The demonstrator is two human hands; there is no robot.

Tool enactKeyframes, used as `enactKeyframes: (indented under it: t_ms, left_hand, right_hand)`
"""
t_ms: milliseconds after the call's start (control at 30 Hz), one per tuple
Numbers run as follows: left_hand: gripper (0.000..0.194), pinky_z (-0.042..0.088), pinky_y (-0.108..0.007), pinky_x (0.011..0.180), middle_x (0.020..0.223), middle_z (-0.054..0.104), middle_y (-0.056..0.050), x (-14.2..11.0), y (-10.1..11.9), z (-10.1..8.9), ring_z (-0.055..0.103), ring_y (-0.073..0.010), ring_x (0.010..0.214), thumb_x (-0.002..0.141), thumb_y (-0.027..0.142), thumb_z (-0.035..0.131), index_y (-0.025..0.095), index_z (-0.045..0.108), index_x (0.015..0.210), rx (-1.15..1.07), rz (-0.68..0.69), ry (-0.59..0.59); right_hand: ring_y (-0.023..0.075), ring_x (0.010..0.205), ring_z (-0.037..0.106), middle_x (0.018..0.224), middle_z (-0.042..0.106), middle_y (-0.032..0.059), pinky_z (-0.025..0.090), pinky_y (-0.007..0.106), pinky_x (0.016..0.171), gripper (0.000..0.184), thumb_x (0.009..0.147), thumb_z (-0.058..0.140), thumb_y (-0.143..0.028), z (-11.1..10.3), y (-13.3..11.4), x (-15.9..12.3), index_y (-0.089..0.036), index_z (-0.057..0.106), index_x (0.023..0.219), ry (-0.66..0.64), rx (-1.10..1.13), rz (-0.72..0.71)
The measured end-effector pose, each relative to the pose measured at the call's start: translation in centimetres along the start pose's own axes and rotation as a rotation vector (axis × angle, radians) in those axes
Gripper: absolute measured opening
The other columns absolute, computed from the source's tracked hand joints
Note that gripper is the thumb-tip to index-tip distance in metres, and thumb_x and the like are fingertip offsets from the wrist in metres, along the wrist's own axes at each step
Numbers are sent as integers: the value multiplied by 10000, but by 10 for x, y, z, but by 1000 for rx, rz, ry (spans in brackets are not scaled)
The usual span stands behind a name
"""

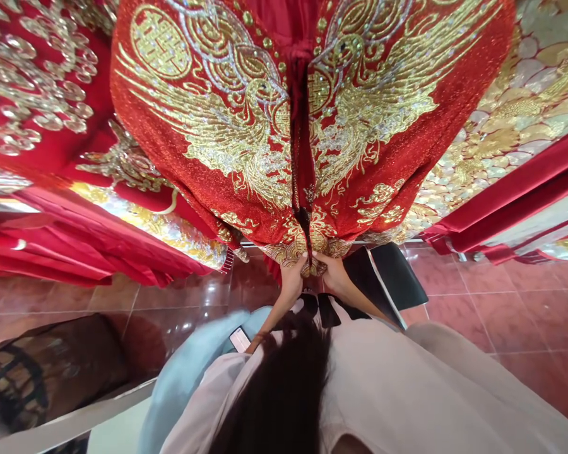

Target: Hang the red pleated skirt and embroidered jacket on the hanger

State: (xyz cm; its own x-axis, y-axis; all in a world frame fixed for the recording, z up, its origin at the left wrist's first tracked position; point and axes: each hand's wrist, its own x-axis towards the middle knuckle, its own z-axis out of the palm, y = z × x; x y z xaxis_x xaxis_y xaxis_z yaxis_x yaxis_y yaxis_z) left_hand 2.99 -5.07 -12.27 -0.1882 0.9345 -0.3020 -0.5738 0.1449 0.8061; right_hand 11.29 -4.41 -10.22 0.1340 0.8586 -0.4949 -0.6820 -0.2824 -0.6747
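Note:
Straight ahead hangs a red embroidered jacket [236, 132], glittering, with gold and silver birds on both sides of its front opening. Along that opening runs a zipper [294, 164], with the two edges apart higher up and close together near the bottom. My left hand [292, 277] is closed on the left side of the hem, thumb on top. Beside it, my right hand [334, 272] pinches the right side of the same hem. Both thumbs lie close to the opening's lower end. My other fingers are mostly hidden under the cloth.
Red garments with clear beading [38, 82] hang at the left, and a gold and silver sequined garment [506, 120] hangs at the right. A black padded seat [397, 277], a phone [239, 339] near my left forearm and a brown bag [71, 366] are lower down, above red floor tiles [497, 309].

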Motion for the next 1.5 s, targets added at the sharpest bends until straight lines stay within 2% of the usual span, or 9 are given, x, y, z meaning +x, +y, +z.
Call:
enactKeyframes:
  t_ms: [167, 333, 467, 533, 867, 1000, 1233, 1400, 1500]
  left_hand:
    - [501, 449, -337, 1019, 1150, 646, -73, 1, -6, -1, 605, -191, 1105, 696, 237, 781, 188, 565, 1145, 100, 82, 107]
    - [466, 404, -337, 1058, 1196, 629, -104, 3, -13, -8, 591, -203, 1133, 725, 298, 764, 144, 592, 1129, 244, 111, 76]
    - [454, 410, -358, 1040, 1162, 643, -129, 6, -21, -18, 604, -225, 1103, 710, 325, 773, 123, 608, 1083, 321, 93, 106]
    - [476, 421, -374, 1024, 1146, 646, -133, 6, -25, -21, 611, -233, 1084, 698, 349, 778, 124, 605, 1080, 328, 88, 99]
    - [467, 436, -424, 987, 1008, 662, -147, 8, -38, -24, 618, -262, 1026, 675, 479, 734, 118, 622, 948, 377, 140, 12]
    - [400, 451, -430, 945, 904, 662, -135, 14, -45, -25, 633, -255, 925, 683, 482, 707, 126, 616, 841, 412, 180, -14]
    - [302, 474, -388, 866, 782, 638, -102, 24, -52, -27, 604, -218, 788, 737, 451, 630, 158, 574, 685, 506, 263, -64]
    - [311, 493, -371, 802, 715, 613, -88, 28, -51, -29, 584, -209, 726, 770, 446, 607, 175, 530, 638, 550, 300, -69]
    - [326, 499, -364, 795, 710, 605, -87, 28, -50, -31, 586, -210, 731, 770, 469, 615, 175, 531, 657, 566, 316, -63]
  right_hand:
    - [211, 777, 679, 720, 686, 18, 577, 341, 727, 310, 517, 766, -179, 2, 1, 6, -162, 624, 792, -6, -19, 95]
    - [145, 810, 664, 748, 687, -2, 541, 266, 821, 308, 564, 759, -174, -15, 1, 7, -171, 621, 839, 41, -129, 47]
    - [147, 635, 642, 646, 652, 38, 529, 270, 644, 167, 644, 715, -201, -43, -2, -10, -137, 608, 756, -32, -409, 377]
    - [146, 569, 622, 661, 658, 63, 499, 258, 562, 165, 625, 722, -180, -49, -4, -17, -118, 619, 740, -73, -444, 435]
    - [53, 427, 426, 469, 495, -34, 318, 172, 427, 297, 624, 732, -347, -19, -1, -1, -129, 536, 576, 7, -577, 45]
    - [45, 363, 334, 420, 413, -53, 234, 179, 378, 298, 673, 635, -367, -17, 7, -4, -147, 481, 543, -1, -604, 47]
    - [42, 354, 276, 383, 369, -40, 186, 186, 377, 181, 635, 452, -214, -1, 0, 5, -147, 465, 467, 42, -613, 28]
    - [46, 383, 334, 389, 415, -19, 247, 183, 409, 195, 617, 441, -155, 4, -3, 15, -133, 494, 431, 1, -686, -3]
    - [47, 350, 302, 370, 389, -30, 196, 187, 380, 197, 639, 456, -172, -2, -4, 19, -135, 509, 453, -39, -735, 40]
